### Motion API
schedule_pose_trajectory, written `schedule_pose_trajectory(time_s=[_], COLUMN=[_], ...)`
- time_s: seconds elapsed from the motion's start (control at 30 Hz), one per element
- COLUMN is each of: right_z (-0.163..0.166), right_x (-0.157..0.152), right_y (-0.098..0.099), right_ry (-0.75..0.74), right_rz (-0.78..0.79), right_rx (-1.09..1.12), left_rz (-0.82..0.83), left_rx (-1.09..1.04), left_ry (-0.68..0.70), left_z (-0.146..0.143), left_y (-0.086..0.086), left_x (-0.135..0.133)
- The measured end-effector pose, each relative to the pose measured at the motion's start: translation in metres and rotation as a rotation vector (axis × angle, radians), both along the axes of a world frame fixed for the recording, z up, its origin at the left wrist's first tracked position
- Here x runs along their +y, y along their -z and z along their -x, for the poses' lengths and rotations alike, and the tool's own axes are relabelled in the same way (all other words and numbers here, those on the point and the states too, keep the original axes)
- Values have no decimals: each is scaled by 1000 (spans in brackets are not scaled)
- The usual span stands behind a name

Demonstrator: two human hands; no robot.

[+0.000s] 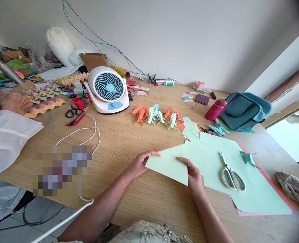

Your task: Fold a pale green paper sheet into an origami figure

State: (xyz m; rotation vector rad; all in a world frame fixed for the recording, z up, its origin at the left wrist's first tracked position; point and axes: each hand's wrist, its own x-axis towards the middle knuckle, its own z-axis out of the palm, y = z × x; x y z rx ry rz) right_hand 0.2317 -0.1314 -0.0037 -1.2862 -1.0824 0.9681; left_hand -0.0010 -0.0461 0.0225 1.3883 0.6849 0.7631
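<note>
Holding a pale green paper (168, 165), folded to a triangle, flat on the surface (129, 135) near the middle of its near edge. Pinching the paper's left corner with the left hand (139, 163), fingers (153, 154) closed lightly on the edge. Gripping the lower right corner with the right hand (193, 175), fingers (183, 159) lying on top and the thumb seemingly tucked beneath.

Overlapping larger green sheets (215, 148) toward the right edge, with scissors (231, 177) lying shut on them and a pink sheet (278, 194) showing underneath.

Judging a fold to be in hand, and doing it well by:
- pinning both corners so the layers are not sliding
- matching the edges exactly before pressing
- running a fingertip from the middle of the crease outward, not from one end
- holding the paper clear of the sheets beside it, so no stray layer is getting caught in the crease

Showing, farther back, a row of orange and green folded figures (155, 116) and a fan (108, 88) toward the far edge. Showing also another person's hand (15, 101), resting well apart at the left edge.
</note>
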Motion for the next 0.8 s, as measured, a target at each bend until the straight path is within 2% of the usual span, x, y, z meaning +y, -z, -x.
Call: schedule_pose_trajectory(time_s=[0.17, 0.4, 0.6, 0.8], right_z=[0, 0, -8, -5], right_x=[1, -1, -1, 4], right_y=[3, -6, -6, -3], right_ry=[-56, -112, -91, -5], right_rz=[-71, -98, -57, -56], right_rx=[-59, -223, -316, -106], left_rz=[-167, -319, -325, -204], left_rx=[0, 21, 64, 7], left_ry=[-47, -36, -44, -20], left_z=[1, 5, 7, -2], left_y=[6, 10, 11, 17], left_x=[2, 6, 8, 6])
